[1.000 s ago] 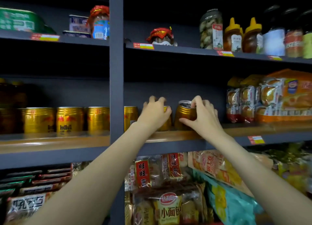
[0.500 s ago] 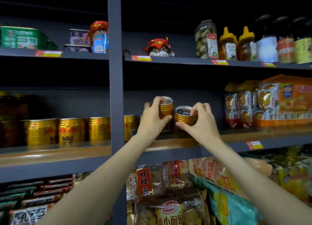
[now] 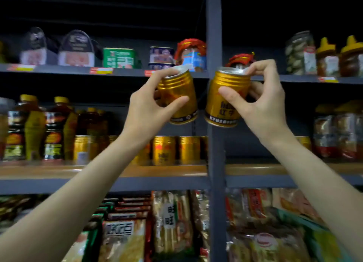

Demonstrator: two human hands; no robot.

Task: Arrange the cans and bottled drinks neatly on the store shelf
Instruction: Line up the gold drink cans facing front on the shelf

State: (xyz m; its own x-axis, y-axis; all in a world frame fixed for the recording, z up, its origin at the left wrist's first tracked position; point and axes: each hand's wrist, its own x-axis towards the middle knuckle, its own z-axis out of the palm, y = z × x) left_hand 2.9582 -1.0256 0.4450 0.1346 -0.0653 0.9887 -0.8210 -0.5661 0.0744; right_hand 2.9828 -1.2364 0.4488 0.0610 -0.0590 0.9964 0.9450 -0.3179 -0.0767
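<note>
Each of my hands holds a gold drink can in the air in front of the shelving. My left hand (image 3: 149, 106) grips one gold can (image 3: 177, 88), tilted, left of the grey upright post. My right hand (image 3: 263, 102) grips a second gold can (image 3: 225, 92) by its rim and side, in front of the post. The two cans hang close together without touching. Below them a row of gold cans (image 3: 164, 150) stands on the wooden shelf (image 3: 59, 170), with several bottled drinks (image 3: 53, 128) to the left. One more gold can (image 3: 304, 142) shows behind my right wrist.
A grey upright post (image 3: 214, 35) splits the shelving. Tins and jars (image 3: 119, 58) fill the upper shelf, honey bottles (image 3: 327, 58) at its right. Packaged snacks (image 3: 341, 136) stand on the right shelf. Bagged snacks (image 3: 170, 222) crowd the bottom level.
Both hands have lifted their cans off the right section of the wooden shelf and carried them up and leftward. The view has swung left, showing more cans and bottles.
</note>
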